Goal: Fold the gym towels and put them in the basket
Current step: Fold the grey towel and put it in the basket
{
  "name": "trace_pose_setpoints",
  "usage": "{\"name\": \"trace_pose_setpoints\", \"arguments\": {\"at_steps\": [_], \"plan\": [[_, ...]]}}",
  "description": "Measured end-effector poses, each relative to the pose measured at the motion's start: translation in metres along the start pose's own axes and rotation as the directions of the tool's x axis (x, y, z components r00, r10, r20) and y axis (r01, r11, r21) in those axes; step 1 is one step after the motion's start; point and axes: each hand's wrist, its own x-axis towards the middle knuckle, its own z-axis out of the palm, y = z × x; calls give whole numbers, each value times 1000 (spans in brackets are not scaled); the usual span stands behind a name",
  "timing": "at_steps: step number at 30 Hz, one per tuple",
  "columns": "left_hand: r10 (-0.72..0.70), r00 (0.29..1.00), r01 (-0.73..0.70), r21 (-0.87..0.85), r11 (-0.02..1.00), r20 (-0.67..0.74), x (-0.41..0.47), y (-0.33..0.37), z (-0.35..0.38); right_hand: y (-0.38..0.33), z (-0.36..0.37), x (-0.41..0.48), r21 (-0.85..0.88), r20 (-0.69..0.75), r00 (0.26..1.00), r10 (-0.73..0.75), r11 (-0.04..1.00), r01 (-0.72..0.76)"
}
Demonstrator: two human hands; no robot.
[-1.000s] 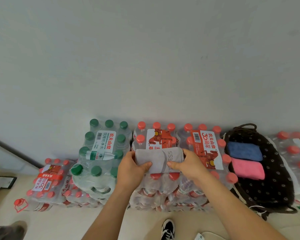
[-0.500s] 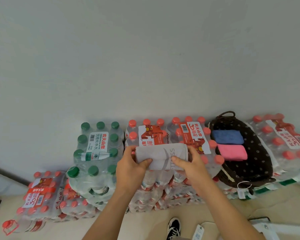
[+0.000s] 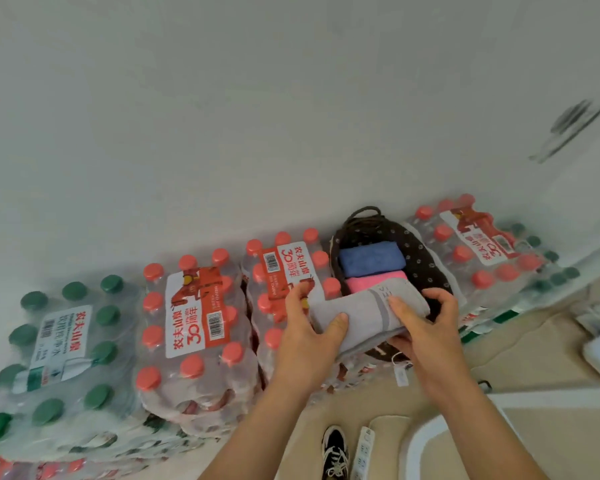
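resting on bottle packs (image 3: 194, 327), basket (image 3: 426, 258), white wall (image 3: 257, 116)

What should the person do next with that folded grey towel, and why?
Probably lower the grey towel into the basket, just in front of the pink towel. The left hand and right hand both grip it, folded and tilted over the basket's near end. The blue towel and the pink one lie side by side behind it, and that end seems unfilled.
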Motion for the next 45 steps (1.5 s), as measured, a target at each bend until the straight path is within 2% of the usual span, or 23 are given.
{"name": "trace_pose_setpoints", "arguments": {"at_steps": [3, 6, 9, 11, 14, 16, 18, 21, 24, 29, 33, 36, 41, 45], "plan": [[-19, 999, 11, 155, 988, 50, 25, 5, 47, -6, -37, 36, -197, -54, 998, -28, 980, 17], [-83, 988, 28, 378, 925, 128, 54, 0, 83, -6, -61, 72, -452, -53, 999, 0, 892, -24], [-196, 959, 52, 550, 833, 206, 80, -1, 103, -10, -71, 104, -700, 21, 991, 134, 709, -81], [-196, 956, 4, 660, 752, 218, 95, 0, 112, -15, -69, 121, -800, 50, 968, 246, 590, -109], [-193, 945, -97, 791, 604, 263, 115, 4, 124, -22, -60, 141, -895, 52, 947, 317, 435, -97], [-260, 919, -126, 846, 517, 296, 125, 2, 131, -23, -56, 152, -925, 38, 926, 375, 363, -109], [-357, 875, -142, 878, 457, 327, 132, -3, 136, -20, -55, 161, -925, 20, 886, 464, 346, -160], [-469, 805, -151, 889, 432, 364, 139, -12, 137, -14, -52, 171, -926, -13, 838, 546, 310, -216], [-519, 776, -148, 904, 401, 358, 143, -10, 138, -7, -48, 181, -930, -25, 820, 572, 287, -229], [-539, 781, -138, 928, 347, 317, 141, -6, 144, 2, -45, 192, -934, -34, 820, 572, 272, -229], [-494, 821, -92, 920, 381, 287, 137, -17, 145, 11, -47, 194, -962, -23, 860, 510, 223, -157], [-413, 860, -125, 909, 397, 299, 132, -21, 145, 17, -51, 193, -978, 12, 899, 437, 192, -81], [-335, 884, -235, 929, 285, 327, 123, -25, 146, 24, -56, 189, -994, 19, 904, 427, 109, -31], [-305, 893, -268, 937, 226, 329, 120, -26, 147, 22, -58, 187, -988, 113, 944, 311, -67, 140]]}}
